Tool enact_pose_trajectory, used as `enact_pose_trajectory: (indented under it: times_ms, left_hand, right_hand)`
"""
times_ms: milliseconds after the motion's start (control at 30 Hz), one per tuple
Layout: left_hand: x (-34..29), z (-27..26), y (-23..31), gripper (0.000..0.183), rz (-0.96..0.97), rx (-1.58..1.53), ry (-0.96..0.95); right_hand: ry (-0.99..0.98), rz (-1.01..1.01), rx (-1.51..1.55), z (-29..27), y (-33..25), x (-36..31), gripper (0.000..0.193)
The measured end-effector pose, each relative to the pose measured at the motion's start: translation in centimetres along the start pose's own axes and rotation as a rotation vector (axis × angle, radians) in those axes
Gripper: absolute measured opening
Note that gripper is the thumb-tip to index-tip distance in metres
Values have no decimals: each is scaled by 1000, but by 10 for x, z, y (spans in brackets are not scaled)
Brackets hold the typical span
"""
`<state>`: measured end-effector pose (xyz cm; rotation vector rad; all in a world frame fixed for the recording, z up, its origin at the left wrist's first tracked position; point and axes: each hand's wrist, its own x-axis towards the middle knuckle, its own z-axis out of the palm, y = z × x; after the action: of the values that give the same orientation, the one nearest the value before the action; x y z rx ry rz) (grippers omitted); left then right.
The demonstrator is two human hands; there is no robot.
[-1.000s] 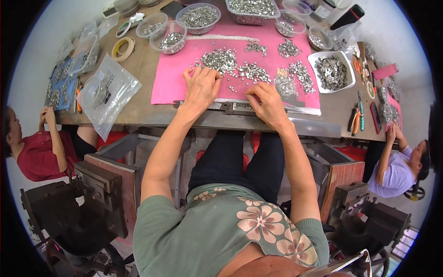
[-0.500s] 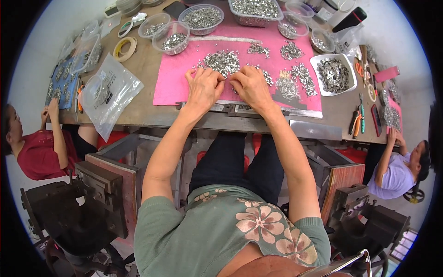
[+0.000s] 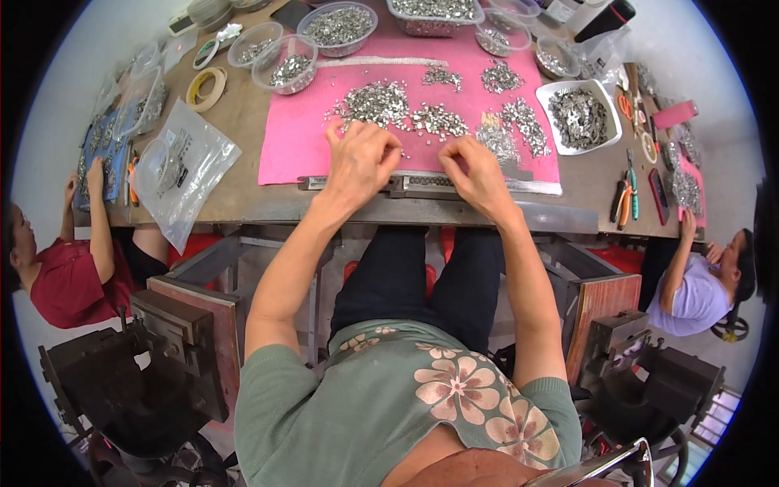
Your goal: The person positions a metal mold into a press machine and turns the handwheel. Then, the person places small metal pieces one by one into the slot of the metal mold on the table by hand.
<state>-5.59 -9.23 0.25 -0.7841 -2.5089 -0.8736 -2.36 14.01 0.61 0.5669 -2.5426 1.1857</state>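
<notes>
My left hand (image 3: 363,160) is over the pink mat (image 3: 296,134), its fingertips drawn together beside a heap of small shiny metal pieces (image 3: 373,103). Whatever lies between those fingers is too small to make out. Opposite it, my right hand (image 3: 480,174) is also closed in a pinch, with thumb and forefinger just above a slotted metal bar (image 3: 422,183). Any piece in that pinch cannot be seen. The bar runs along the mat's front edge, and a row of small parts appears set in its slot. A smaller pile of metal pieces (image 3: 438,120) sits beyond the gap between my hands.
Clear tubs of metal pieces (image 3: 339,28) line the back. A white dish (image 3: 608,134) of pieces stands at right, near pliers (image 3: 623,203). On the left lie a plastic bag (image 3: 191,174) and a tape roll (image 3: 206,89). Two people work at either side.
My hands have moved apart, the right one shifting right and toward me. More of the slotted bar and the smaller pile now shows. The whole view has shifted slightly.
</notes>
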Motion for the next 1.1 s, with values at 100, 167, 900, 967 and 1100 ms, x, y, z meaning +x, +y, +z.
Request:
enact_pose_trajectory:
  times_ms: [100,167,900,967,1100]
  left_hand:
    - [-7,10,29,9,115,-125,-19]
    - [-12,19,40,11,140,-138,-28]
    - [2,3,-18,8,-42,66,163]
    - [4,2,-23,8,-45,73,157]
    - [8,1,-27,8,-56,95,130]
  right_hand:
    - [-25,53,45,-10,-4,-24,9]
    - [-34,-29,-60,-13,-9,-30,11]
    - [-55,-80,-161,24,-8,15,6]
    - [-78,-67,-176,32,-8,20,7]
    - [-63,-32,-215,42,-7,21,11]
